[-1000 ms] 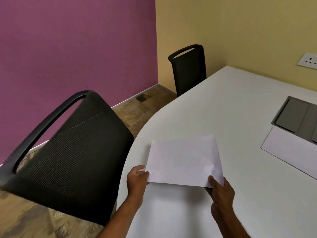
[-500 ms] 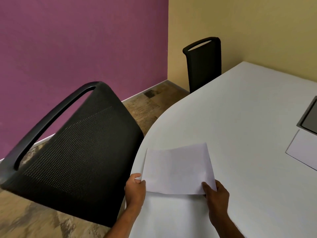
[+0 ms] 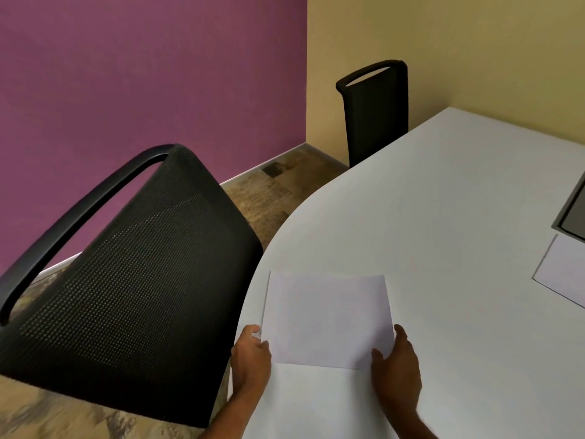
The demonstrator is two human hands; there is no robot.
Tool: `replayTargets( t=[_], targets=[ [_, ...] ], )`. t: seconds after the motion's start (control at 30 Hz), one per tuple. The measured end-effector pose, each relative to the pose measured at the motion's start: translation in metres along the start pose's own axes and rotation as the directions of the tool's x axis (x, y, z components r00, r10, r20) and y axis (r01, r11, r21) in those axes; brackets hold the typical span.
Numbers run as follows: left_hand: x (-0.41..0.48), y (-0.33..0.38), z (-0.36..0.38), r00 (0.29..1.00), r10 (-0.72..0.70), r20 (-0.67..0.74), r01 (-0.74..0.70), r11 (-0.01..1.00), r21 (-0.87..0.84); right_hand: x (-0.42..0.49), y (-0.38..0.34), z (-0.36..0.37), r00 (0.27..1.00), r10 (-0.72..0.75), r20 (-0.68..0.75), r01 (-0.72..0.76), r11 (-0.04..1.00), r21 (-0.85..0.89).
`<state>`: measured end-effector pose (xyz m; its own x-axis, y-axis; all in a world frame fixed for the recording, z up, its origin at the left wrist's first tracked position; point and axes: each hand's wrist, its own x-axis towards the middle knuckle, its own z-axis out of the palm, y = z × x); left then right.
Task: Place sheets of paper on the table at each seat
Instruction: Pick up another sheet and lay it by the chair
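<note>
A white sheet of paper (image 3: 327,318) lies flat or nearly flat on the white table (image 3: 443,201), near its curved left edge beside the near black mesh chair (image 3: 133,280). My left hand (image 3: 251,356) pinches the sheet's near left corner. My right hand (image 3: 397,365) holds its near right corner, thumb on top. A second sheet (image 3: 566,274) lies on the table at the right edge of view.
A second black chair (image 3: 375,109) stands at the table's far side by the yellow wall. A grey panel (image 3: 574,210) is set in the tabletop at the right. Purple wall and stone-patterned floor lie to the left.
The sheet has come down and toward the table's left edge with both hands on it. The view has swung left, so the second sheet and grey panel now sit further right.
</note>
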<state>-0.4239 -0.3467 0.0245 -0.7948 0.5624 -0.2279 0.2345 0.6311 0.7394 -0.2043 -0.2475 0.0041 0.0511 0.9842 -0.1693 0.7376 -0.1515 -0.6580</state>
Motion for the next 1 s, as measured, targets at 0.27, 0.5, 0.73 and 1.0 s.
replayTargets(
  t=[0.27,0.5,0.73,1.0],
  targets=[
    [-0.002,-0.008,0.005,0.993,0.118,-0.019,-0.114,0.982,0.149,-0.003,0.002,0.003,0.970,-0.240,-0.030,0.217,0.919,-0.330],
    [0.004,-0.019,0.008,0.945,0.301,0.126,-0.326,0.881,0.342,-0.006,0.008,0.011,0.964,-0.262,0.040,0.251,0.853,-0.457],
    [0.004,-0.031,0.010,0.910,0.354,0.216,-0.414,0.810,0.416,-0.002,0.011,0.007,0.956,-0.275,0.104,0.290,0.821,-0.491],
    [0.001,0.007,0.002,0.875,0.442,0.198,-0.484,0.784,0.389,-0.009,-0.011,-0.018,0.902,-0.430,0.033,0.408,0.827,-0.386]
  ],
)
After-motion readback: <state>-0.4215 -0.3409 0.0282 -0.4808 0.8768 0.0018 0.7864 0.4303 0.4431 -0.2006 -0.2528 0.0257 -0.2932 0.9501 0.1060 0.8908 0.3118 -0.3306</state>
